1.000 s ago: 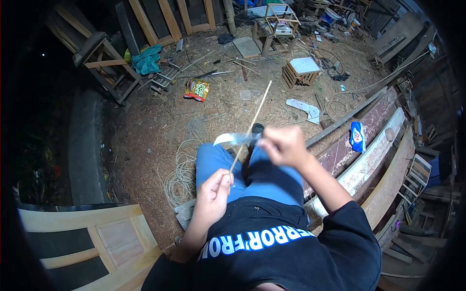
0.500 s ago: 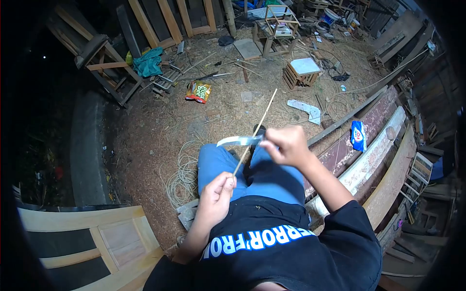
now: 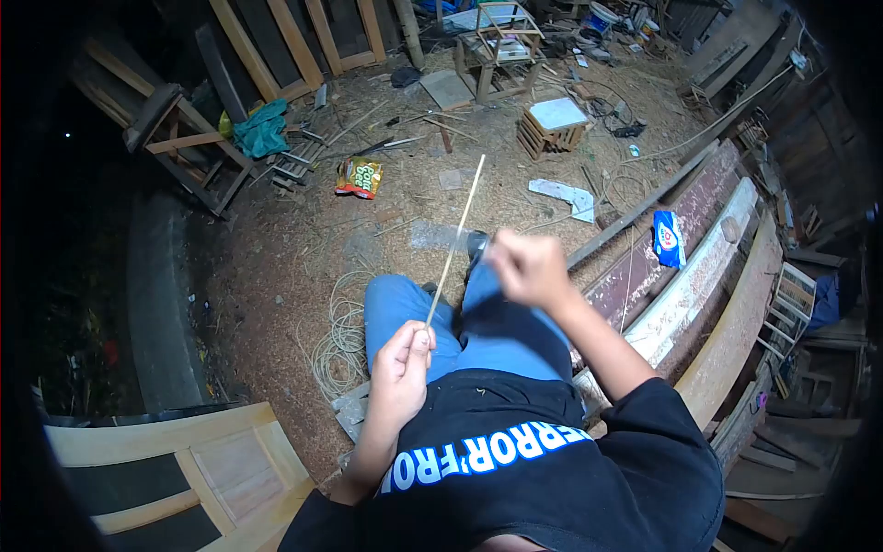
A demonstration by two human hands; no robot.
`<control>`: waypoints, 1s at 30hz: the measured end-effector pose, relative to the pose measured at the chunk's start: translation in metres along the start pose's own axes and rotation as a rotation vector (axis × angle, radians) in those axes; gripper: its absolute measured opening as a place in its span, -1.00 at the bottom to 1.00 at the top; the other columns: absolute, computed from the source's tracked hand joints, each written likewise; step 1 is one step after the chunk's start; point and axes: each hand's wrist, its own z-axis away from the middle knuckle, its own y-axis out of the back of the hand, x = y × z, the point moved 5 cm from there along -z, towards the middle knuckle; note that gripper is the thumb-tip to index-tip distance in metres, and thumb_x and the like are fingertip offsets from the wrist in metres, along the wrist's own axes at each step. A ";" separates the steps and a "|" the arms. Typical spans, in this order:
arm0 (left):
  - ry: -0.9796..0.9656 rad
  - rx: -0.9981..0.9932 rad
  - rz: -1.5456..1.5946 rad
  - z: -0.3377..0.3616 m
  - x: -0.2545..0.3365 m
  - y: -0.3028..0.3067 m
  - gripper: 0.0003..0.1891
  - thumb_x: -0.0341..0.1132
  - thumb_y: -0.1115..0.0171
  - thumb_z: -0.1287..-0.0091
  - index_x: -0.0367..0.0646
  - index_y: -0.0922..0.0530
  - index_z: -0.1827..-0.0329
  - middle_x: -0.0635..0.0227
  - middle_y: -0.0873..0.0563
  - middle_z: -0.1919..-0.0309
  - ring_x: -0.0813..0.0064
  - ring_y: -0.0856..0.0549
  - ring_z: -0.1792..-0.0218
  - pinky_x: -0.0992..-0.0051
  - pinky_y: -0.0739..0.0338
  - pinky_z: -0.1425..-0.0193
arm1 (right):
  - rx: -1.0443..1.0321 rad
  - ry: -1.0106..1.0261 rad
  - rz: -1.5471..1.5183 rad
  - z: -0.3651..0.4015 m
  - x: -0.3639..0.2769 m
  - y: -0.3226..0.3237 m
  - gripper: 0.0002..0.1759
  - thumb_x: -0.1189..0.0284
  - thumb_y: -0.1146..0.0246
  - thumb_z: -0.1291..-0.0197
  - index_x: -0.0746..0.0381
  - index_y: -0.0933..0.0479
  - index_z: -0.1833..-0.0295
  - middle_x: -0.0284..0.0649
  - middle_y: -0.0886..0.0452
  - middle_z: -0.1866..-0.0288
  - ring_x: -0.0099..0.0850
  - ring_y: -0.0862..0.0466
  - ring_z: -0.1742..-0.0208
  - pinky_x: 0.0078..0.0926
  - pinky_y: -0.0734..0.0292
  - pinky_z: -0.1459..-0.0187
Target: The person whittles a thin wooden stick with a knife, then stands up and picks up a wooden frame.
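Observation:
My left hand [image 3: 401, 363] is closed low around a thin pale stick [image 3: 442, 286], possibly bamboo, which slants upward and away over my knees. Smeared by motion, my right hand [image 3: 533, 267] grips a knife [image 3: 437, 236] to the right of the stick. Its blurred blade points left and overlaps the stick in this view. Beneath both hands are my legs in blue trousers [image 3: 515, 331].
A coil of thin strips [image 3: 338, 340] lies left of my knees. Long planks [image 3: 690, 308] run along the right with a blue packet [image 3: 668, 239] on them. Ahead are a snack bag [image 3: 359, 178] and a slatted crate [image 3: 552, 127]. A wooden panel frame [image 3: 156, 508] is lower left.
The knife has moved up and away along the stick with my right hand and is now blurred. My left hand keeps its hold on the stick, now more upright. The view has shifted slightly.

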 end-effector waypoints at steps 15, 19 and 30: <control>-0.176 0.068 -0.213 -0.007 0.021 0.000 -0.75 -0.30 -0.08 -0.75 -0.21 -0.53 0.16 0.61 -0.41 0.48 0.82 -0.36 0.47 0.61 -0.21 0.40 | 0.040 0.134 0.028 -0.004 -0.009 0.003 -0.62 0.22 -0.45 -0.31 0.10 -0.47 0.46 -0.17 -0.60 0.58 -0.17 -0.68 0.58 -0.20 -0.50 0.53; -0.176 0.070 -0.257 -0.007 0.013 -0.001 -0.77 -0.34 -0.09 -0.73 -0.22 -0.55 0.16 0.60 -0.40 0.52 0.83 -0.34 0.48 0.59 -0.19 0.43 | -0.029 0.102 -0.024 -0.006 0.000 0.006 -0.65 0.17 -0.42 -0.37 0.07 -0.55 0.43 -0.20 -0.59 0.61 -0.17 -0.68 0.58 -0.23 -0.53 0.52; -0.171 0.073 -0.271 -0.001 0.012 0.008 -0.79 -0.38 -0.10 -0.72 -0.28 -0.55 0.14 0.53 -0.47 0.46 0.79 -0.39 0.45 0.58 -0.27 0.40 | -0.050 -0.020 0.113 -0.006 0.014 0.008 -0.61 0.13 -0.38 -0.41 0.07 -0.49 0.43 -0.20 -0.55 0.64 -0.17 -0.65 0.61 -0.23 -0.49 0.55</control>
